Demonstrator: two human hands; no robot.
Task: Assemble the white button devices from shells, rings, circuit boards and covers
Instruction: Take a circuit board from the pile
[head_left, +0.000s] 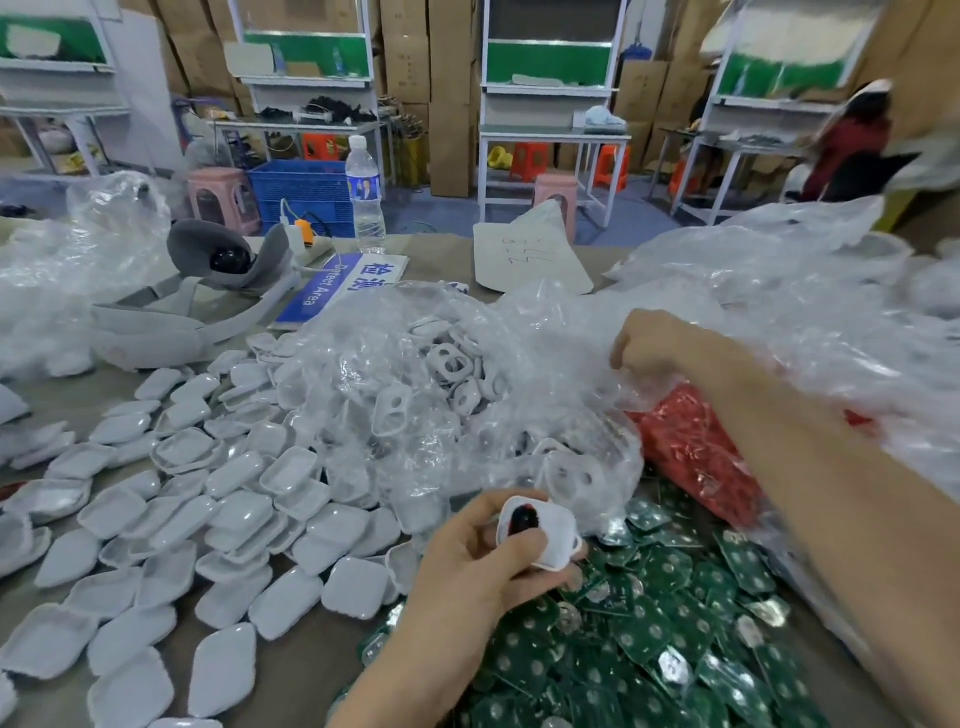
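My left hand (483, 558) grips a white shell (540, 530) with a dark red button showing in its round hole, just above the pile of green circuit boards (649, 639). My right hand (654, 343) reaches forward and pinches the clear plastic bag (415, 364) that holds white shells with holes. Several white covers (208, 519) lie spread over the table to the left. A bag of red parts (691, 452) lies under my right forearm.
A grey headset (208, 291), a blue sign (332, 286) and a water bottle (365, 192) stand at the back of the table. More clear bags (805, 291) pile up on the right. Workbenches and a person are beyond.
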